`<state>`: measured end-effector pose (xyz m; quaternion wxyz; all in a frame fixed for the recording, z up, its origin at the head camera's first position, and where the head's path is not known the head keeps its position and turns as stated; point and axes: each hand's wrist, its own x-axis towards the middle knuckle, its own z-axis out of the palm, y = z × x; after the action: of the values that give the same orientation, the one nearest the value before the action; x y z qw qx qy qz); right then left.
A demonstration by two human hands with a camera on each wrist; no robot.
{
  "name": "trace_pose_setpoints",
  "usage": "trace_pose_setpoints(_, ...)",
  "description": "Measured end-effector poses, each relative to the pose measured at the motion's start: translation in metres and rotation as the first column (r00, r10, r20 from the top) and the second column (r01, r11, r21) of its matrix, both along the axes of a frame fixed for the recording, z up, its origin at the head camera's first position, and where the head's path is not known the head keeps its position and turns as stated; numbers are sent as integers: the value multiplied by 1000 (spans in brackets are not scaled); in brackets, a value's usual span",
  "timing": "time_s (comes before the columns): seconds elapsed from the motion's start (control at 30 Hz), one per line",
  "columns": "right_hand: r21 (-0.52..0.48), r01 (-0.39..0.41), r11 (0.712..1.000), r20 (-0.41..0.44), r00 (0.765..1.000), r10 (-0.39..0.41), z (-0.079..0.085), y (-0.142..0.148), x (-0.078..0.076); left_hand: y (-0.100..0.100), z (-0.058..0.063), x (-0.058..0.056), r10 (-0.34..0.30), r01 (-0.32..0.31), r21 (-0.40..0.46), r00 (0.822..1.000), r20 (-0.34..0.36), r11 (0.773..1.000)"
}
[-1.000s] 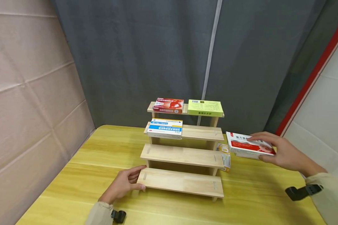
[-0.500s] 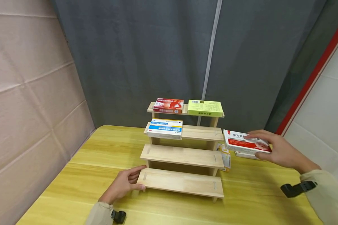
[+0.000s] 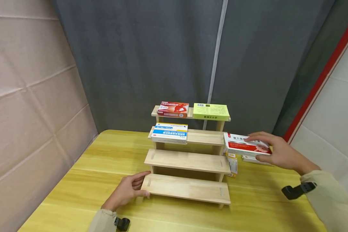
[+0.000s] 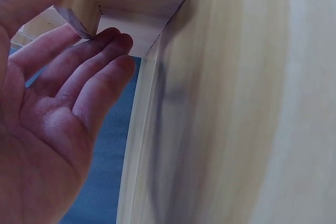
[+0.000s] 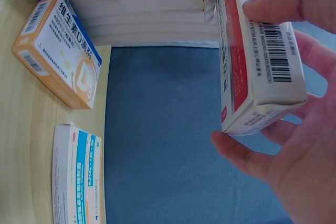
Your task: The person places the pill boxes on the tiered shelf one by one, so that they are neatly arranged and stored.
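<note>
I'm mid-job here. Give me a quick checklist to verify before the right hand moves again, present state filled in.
1. Grip: ok. Right hand holds the red-and-white box between thumb and fingers.
2. Bracing: ok. Left hand holds the left end of the bottom step.
3. Room on the second step from the top: ok, bare right of the blue-and-white box.
4. Room on the top step: not ok; the red box and green box nearly fill it.
5. Held box clear of the steps' right ends: cannot tell.
</note>
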<state>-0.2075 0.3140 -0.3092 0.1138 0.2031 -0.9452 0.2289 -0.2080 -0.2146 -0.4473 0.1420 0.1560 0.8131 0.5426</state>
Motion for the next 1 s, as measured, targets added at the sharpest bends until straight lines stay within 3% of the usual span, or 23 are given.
trace_pose_setpoints(0.47, -3, -8, 1000, 26, 1000, 8, 3, -19, -9, 1, 1, 0, 7, -7, -4, 1000, 6, 1000)
trace_pose_setpoints(1.0, -18, -70, 997, 27, 997, 71, 9, -35, -22, 0, -1, -1, 5, -5, -1, 1000, 5, 1000)
